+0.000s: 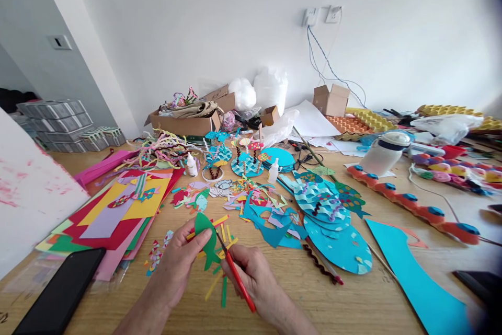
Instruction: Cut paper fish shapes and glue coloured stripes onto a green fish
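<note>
Scissors with red handles sit in the curled fingers of the right hand at lower centre of the frame, blades at the edge of a green paper fish. Left thumb and fingers pinch the cutout, the left hand apparently steadying it off the tabletop. Narrow paper strips lie beneath, while coloured sheets at left seem stacked aside to leave working room.
</note>
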A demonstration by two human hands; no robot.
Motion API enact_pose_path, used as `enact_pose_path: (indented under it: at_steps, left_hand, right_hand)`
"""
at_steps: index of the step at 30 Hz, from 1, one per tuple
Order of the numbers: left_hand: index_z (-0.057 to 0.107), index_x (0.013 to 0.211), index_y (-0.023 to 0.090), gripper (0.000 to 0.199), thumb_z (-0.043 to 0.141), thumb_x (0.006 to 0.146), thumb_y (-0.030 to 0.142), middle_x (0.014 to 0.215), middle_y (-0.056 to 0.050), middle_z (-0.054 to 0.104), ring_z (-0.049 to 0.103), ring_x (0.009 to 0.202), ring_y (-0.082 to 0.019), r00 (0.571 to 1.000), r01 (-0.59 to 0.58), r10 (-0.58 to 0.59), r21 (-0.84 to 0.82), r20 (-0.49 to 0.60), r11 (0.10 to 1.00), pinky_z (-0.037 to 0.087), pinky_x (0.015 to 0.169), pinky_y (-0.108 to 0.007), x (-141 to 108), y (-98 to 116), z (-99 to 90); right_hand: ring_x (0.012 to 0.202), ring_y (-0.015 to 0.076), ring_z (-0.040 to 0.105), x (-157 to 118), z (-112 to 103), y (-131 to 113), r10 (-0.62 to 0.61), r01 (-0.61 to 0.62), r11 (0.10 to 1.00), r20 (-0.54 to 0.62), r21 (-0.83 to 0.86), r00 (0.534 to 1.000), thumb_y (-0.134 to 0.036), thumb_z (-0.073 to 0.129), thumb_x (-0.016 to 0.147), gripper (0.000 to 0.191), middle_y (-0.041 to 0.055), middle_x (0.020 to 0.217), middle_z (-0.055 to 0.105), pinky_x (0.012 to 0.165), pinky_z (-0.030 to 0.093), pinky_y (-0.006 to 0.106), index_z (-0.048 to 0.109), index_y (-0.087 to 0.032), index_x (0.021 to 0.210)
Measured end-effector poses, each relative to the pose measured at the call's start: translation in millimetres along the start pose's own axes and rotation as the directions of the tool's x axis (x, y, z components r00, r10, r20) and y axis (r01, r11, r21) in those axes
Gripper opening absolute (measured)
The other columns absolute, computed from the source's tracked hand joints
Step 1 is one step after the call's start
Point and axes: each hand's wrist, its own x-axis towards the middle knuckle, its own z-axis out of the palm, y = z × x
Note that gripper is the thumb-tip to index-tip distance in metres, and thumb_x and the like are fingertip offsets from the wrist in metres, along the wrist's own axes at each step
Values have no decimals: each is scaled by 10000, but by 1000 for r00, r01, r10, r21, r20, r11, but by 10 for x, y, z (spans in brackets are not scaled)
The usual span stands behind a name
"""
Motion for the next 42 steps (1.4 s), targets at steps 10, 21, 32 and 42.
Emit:
enact_pose_path:
  at_steps: [10,21,32,42]
  left_hand:
    - [686,886,208,195,658,706,277,751,2,660,533,730,-153,999,-7,6,39,39,999,410,696,-227,25,-84,-22]
    - [685,896,228,196,655,714,294,794,8,658,535,770,-155,998,-14,14,6,63,1000,415,737,-239,35,-95,-23]
    - [677,877,239,186,666,703,305,744,32,630,502,684,-124,1000,-18,18,-19,11,1000,418,670,-213,45,-122,-29]
    - [691,877,223,209,671,692,316,716,17,636,518,689,-135,999,-15,14,31,33,999,427,658,-215,27,-104,-32]
  right_hand:
    - [460,73,238,4,14,-26,21,-21,1000,-18,0,1000,-308,422,816,300,-70,476,269,429,179,211,355,-191,548]
    - [452,69,225,7,13,-46,-17,17,1000,-17,24,1000,-373,391,832,333,-70,494,237,418,171,214,324,-199,557]
    - [436,68,235,14,14,-26,-18,17,1000,-33,-7,999,-303,406,802,295,-75,458,249,417,179,211,331,-197,537]
    - [443,70,229,5,14,-46,4,-4,1000,-30,-7,1000,-306,410,801,296,-78,461,237,419,169,214,333,-197,537]
